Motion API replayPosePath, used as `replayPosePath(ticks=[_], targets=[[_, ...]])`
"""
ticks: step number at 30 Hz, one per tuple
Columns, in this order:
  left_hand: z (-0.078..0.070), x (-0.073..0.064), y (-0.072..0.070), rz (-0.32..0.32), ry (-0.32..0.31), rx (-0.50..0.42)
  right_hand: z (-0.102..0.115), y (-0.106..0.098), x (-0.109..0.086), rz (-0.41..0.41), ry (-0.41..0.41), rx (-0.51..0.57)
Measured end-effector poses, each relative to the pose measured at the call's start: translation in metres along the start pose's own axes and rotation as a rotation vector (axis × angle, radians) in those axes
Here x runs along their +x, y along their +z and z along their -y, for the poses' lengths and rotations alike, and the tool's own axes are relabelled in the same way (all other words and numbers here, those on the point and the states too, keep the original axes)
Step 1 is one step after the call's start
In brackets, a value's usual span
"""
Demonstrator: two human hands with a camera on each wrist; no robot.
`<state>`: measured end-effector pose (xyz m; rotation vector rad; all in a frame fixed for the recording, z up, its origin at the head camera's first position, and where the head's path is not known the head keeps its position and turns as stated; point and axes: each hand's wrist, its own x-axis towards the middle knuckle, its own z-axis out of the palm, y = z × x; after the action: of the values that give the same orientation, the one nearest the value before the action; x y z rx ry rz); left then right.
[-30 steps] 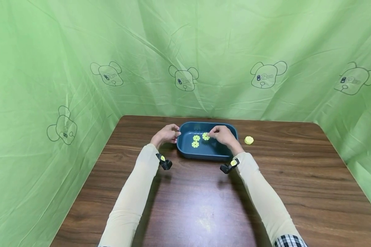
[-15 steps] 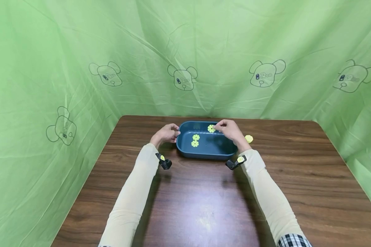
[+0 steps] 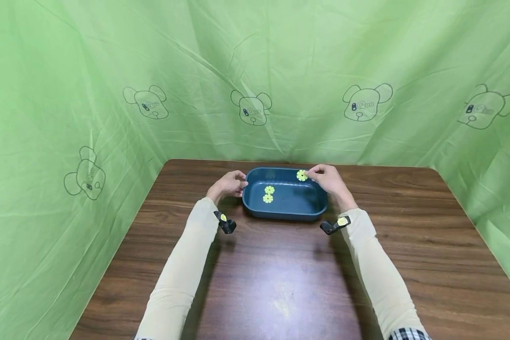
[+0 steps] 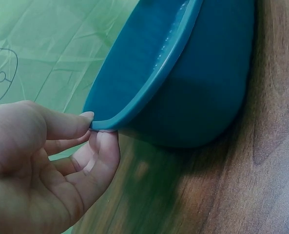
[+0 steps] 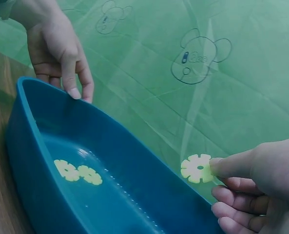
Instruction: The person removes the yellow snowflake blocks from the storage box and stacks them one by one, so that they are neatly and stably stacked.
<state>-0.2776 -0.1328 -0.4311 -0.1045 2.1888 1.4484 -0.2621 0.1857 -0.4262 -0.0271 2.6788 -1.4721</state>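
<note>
A dark blue rectangular basin (image 3: 284,216) with rounded corners stands on the table. My left hand (image 3: 228,184) pinches its left rim between thumb and fingers, seen close in the left wrist view. Between the thumb and index finger of my right hand (image 3: 328,179) is a yellow notched plastic disc (image 5: 197,168) with a small centre hole, held up over the basin's far right side. Two like discs (image 5: 89,175) lie side by side on the basin floor, left of its middle. The yellow pile seen earlier right of the basin is hidden behind my right hand.
The brown wood-grain table (image 3: 255,264) spreads around the basin and toward me. Green cloth (image 3: 306,56) with printed bear heads hangs behind the table and at both sides.
My right hand has lifted the yellow disc from over the basin's middle and carried it right and away toward the far right rim. The left hand keeps its place on the rim.
</note>
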Motion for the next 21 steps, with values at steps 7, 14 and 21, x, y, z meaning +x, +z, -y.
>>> replayPosePath(ticks=[7,14,21], targets=[[0.000,0.001,0.001,0.002,-0.002,0.000,-0.001,-0.013,-0.007,-0.021,0.044,0.052],[0.002,0.003,0.000,0.006,0.001,0.001,-0.007,-0.025,-0.012,-0.044,0.065,0.061],[0.003,0.005,-0.001,0.008,0.003,0.009,-0.018,-0.034,-0.015,-0.079,0.053,0.105]])
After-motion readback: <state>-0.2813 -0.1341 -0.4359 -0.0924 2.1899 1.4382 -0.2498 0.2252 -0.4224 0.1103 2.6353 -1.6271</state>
